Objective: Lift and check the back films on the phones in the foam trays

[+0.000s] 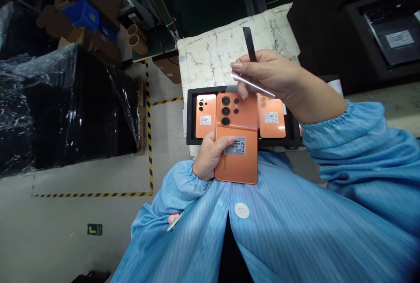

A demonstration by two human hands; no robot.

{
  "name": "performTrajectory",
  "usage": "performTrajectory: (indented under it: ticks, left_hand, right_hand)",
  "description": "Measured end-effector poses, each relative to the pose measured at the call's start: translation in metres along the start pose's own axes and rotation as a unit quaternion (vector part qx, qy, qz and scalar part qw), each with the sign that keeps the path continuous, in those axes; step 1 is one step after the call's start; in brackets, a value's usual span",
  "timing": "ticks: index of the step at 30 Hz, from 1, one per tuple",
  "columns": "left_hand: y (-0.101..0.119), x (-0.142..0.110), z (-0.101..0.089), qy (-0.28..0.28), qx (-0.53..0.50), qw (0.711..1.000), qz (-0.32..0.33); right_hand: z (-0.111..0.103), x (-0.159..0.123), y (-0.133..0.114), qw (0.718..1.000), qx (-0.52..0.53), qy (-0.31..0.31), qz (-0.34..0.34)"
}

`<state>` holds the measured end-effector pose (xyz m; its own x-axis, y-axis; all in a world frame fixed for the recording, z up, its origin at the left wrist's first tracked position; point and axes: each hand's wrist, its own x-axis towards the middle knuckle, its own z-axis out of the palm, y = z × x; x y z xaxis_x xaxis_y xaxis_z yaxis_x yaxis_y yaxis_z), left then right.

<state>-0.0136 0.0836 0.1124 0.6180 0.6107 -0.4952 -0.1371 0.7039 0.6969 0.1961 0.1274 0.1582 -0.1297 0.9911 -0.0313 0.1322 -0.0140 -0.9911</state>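
My left hand [209, 155] grips an orange smartphone [241, 167] by its left side, thumb lying across the white label [239, 148] on its back. Three large camera lenses show at the phone's upper left. Above the phone's top end, my right hand [277, 71] is closed around a flat black stick [249, 43] that points away from me. A thin clear film [254, 85] with a shiny edge hangs at the same fingers. Whether the film touches the phone, I cannot tell. Behind lies a black tray [191, 119] holding orange phones, among them a left phone [206, 131] and a right phone [273, 131].
The tray rests on a worn whitish table [200, 64]. Further right, a dark case [356, 33] bears a labelled device [389, 22]. To the left stand a black film-wrapped stack [98, 108], blue bins [82, 14] and cardboard tubes [138, 44]. Striped tape [150, 143] marks the floor.
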Motion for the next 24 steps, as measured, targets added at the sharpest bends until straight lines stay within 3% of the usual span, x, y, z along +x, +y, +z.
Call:
performTrajectory:
  ticks: [4,13,24]
  left_hand:
    - [-0.001,-0.001,-0.001,-0.011,0.014,0.999,0.035]
    - [-0.003,-0.001,-0.016,-0.079,0.07,0.988,0.109]
    - [-0.004,0.001,-0.017,-0.088,0.072,0.986,0.123]
  right_hand:
    - [0.007,-0.007,0.001,0.999,0.014,0.032,-0.003]
    - [0.009,-0.013,0.021,1.0,-0.009,0.013,-0.011]
    - [0.011,-0.015,0.024,0.997,-0.065,0.039,-0.025]
